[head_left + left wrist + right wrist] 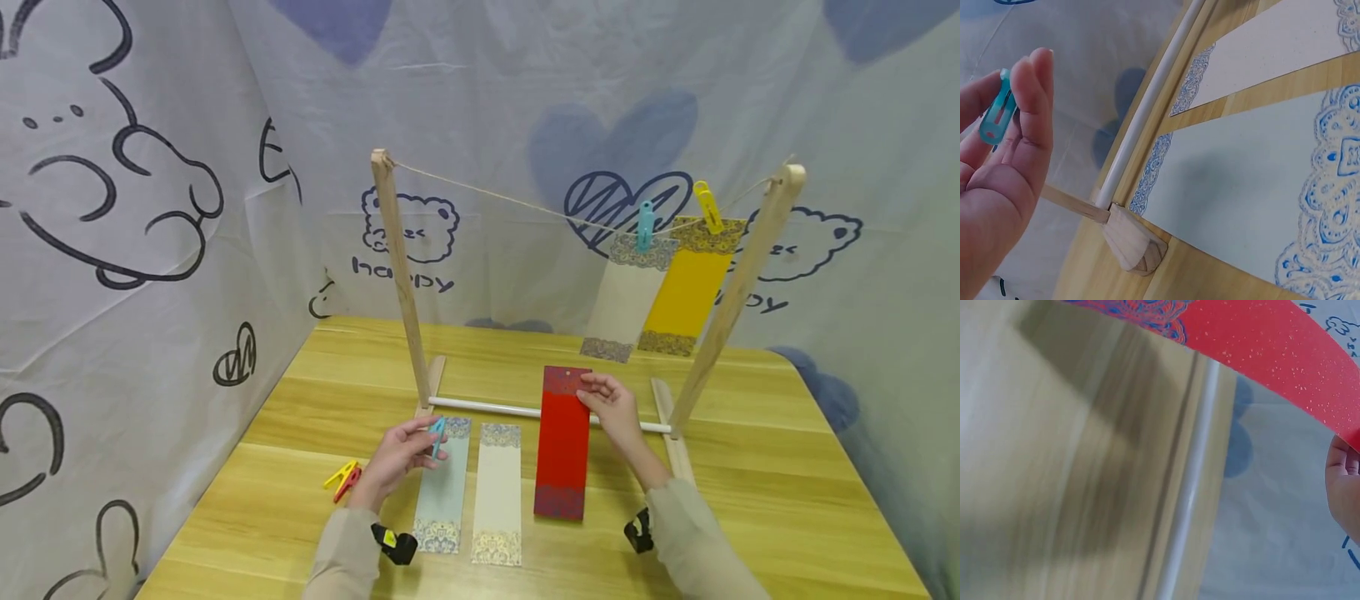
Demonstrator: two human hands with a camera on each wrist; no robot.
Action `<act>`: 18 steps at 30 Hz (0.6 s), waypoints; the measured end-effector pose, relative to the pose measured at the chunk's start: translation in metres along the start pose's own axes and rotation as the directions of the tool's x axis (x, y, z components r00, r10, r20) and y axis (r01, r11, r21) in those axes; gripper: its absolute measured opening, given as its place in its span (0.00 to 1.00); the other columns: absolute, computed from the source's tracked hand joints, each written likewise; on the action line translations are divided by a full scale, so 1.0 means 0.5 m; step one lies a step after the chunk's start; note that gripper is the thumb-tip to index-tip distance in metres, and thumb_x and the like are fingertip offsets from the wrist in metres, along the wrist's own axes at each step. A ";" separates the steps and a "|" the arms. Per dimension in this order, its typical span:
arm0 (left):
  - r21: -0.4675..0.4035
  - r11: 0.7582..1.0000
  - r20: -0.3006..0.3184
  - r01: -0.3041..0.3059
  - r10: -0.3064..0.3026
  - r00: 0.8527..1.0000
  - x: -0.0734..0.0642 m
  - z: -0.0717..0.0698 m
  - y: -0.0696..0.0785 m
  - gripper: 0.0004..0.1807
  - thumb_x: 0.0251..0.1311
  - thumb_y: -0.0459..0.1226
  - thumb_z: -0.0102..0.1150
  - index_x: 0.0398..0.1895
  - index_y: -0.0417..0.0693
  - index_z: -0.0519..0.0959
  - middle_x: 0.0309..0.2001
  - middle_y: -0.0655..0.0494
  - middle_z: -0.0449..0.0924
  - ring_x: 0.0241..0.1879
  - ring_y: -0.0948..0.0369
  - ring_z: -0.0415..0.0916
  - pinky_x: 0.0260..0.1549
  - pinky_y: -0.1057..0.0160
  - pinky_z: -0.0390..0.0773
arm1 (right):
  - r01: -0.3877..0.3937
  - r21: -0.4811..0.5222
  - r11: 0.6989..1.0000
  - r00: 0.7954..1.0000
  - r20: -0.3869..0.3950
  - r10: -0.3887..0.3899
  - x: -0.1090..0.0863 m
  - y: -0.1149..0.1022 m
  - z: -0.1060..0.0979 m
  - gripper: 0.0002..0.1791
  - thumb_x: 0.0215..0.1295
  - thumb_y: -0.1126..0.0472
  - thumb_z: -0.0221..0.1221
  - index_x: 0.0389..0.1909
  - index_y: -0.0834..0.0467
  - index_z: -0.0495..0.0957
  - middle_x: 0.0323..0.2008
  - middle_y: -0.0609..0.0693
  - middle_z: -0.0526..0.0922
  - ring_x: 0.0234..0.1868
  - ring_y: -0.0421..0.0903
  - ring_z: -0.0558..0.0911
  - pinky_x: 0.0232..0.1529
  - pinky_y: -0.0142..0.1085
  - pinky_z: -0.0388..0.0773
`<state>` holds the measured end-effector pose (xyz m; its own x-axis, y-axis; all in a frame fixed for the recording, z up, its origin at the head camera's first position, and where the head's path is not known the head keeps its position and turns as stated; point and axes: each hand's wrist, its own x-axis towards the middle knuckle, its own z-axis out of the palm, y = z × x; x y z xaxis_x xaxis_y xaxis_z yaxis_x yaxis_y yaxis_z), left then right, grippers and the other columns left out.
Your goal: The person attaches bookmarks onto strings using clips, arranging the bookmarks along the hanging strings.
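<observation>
My left hand (401, 457) pinches a light-blue clothespin (438, 437) between thumb and fingers, above the pale blue patterned card (442, 492); the left wrist view shows the clothespin (999, 109) close up. With my right hand (613, 410) I grip a red card (562, 442) by its upper right edge, held up off the table. In the right wrist view, only part of that hand (1342, 487) shows at the right edge. A white card (497, 492) with patterned ends lies between the pale blue card and the red one.
A wooden frame (405, 283) carries a string (495, 196). From it hang a cream card (618, 304) under a blue clothespin (645, 227) and a yellow card (688, 292) under a yellow clothespin (707, 207). Yellow (341, 473) and red (349, 483) clothespins lie left. A white rod (487, 407) spans the base.
</observation>
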<state>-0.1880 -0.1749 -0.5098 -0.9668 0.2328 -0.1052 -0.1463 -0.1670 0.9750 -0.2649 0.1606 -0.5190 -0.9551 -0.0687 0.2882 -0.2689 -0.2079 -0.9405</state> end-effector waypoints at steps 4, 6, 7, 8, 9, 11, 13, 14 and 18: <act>-0.016 1.000 -0.032 -0.008 0.008 0.999 0.007 0.003 0.001 0.23 0.60 0.29 0.50 0.57 0.26 0.62 0.32 0.52 0.77 0.25 0.62 0.78 0.22 0.70 0.76 | -0.019 -0.019 1.000 1.000 -0.011 0.019 0.007 -0.015 0.007 0.15 0.55 0.70 0.59 0.44 0.69 0.73 0.34 0.49 0.78 0.35 0.41 0.76 0.34 0.28 0.75; -0.009 1.000 -0.060 -0.004 0.003 0.998 0.010 0.004 0.002 0.22 0.59 0.29 0.52 0.56 0.27 0.65 0.31 0.52 0.77 0.25 0.62 0.78 0.21 0.70 0.75 | -0.079 -0.099 0.992 0.995 -0.066 0.073 -0.009 -0.078 0.039 0.16 0.56 0.72 0.58 0.45 0.74 0.70 0.32 0.47 0.78 0.34 0.40 0.76 0.34 0.28 0.75; 0.003 1.000 -0.074 0.000 0.001 0.997 0.010 0.005 0.004 0.21 0.59 0.30 0.52 0.55 0.28 0.66 0.31 0.52 0.77 0.25 0.62 0.78 0.21 0.70 0.75 | -0.097 -0.113 0.989 0.993 -0.074 0.089 -0.007 -0.085 0.042 0.16 0.57 0.73 0.56 0.46 0.75 0.69 0.32 0.45 0.77 0.34 0.39 0.76 0.34 0.28 0.75; 0.008 1.000 -0.091 0.004 -0.003 0.996 0.011 0.006 0.005 0.21 0.58 0.30 0.53 0.54 0.29 0.67 0.32 0.51 0.77 0.25 0.62 0.78 0.21 0.70 0.75 | -0.106 -0.110 0.988 0.992 -0.079 0.098 -0.006 -0.088 0.043 0.16 0.56 0.74 0.56 0.46 0.76 0.69 0.31 0.44 0.77 0.34 0.39 0.76 0.34 0.27 0.75; 0.011 1.000 -0.107 0.005 -0.004 0.994 0.012 0.007 0.007 0.20 0.57 0.29 0.54 0.53 0.29 0.68 0.32 0.50 0.77 0.25 0.61 0.78 0.21 0.70 0.75 | -0.109 -0.108 0.988 0.992 -0.079 0.100 -0.005 -0.092 0.044 0.16 0.56 0.75 0.56 0.46 0.76 0.68 0.31 0.43 0.77 0.34 0.39 0.76 0.34 0.27 0.75; 0.008 1.000 -0.134 -0.003 0.004 0.991 0.014 0.009 0.009 0.19 0.57 0.29 0.54 0.51 0.27 0.70 0.33 0.46 0.78 0.25 0.61 0.78 0.22 0.70 0.75 | -0.105 -0.107 0.989 0.992 -0.081 0.097 -0.003 -0.097 0.047 0.16 0.56 0.75 0.56 0.46 0.76 0.68 0.31 0.43 0.77 0.33 0.38 0.76 0.34 0.27 0.75; -0.015 1.000 -0.156 -0.016 0.014 0.988 0.017 0.010 0.012 0.18 0.56 0.28 0.54 0.50 0.26 0.71 0.35 0.42 0.77 0.24 0.61 0.78 0.22 0.71 0.76 | -0.103 -0.107 0.989 0.992 -0.082 0.094 -0.002 -0.100 0.048 0.16 0.56 0.74 0.56 0.46 0.75 0.69 0.31 0.42 0.77 0.34 0.39 0.76 0.35 0.28 0.75; -0.030 0.999 -0.167 -0.025 0.020 0.986 0.019 0.011 0.013 0.17 0.56 0.27 0.55 0.48 0.26 0.72 0.35 0.41 0.77 0.24 0.61 0.78 0.21 0.71 0.76 | -0.100 -0.106 0.989 0.992 -0.082 0.092 -0.001 -0.101 0.049 0.16 0.56 0.74 0.56 0.46 0.75 0.69 0.31 0.42 0.77 0.34 0.40 0.76 0.35 0.28 0.75; -0.062 0.997 -0.171 -0.045 0.034 0.985 0.024 0.015 0.021 0.17 0.55 0.26 0.55 0.48 0.23 0.71 0.36 0.42 0.77 0.25 0.61 0.79 0.22 0.71 0.76 | -0.092 -0.113 0.989 0.993 -0.079 0.083 0.002 -0.105 0.051 0.17 0.56 0.73 0.57 0.46 0.74 0.69 0.31 0.42 0.78 0.34 0.39 0.76 0.35 0.28 0.75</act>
<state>-0.1994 -0.1669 -0.4994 -0.9928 0.0598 -0.1039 -0.1152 -0.2368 0.9647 -0.2487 0.1463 -0.4644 -0.9809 -0.0088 0.1942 -0.1927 -0.0888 -0.9772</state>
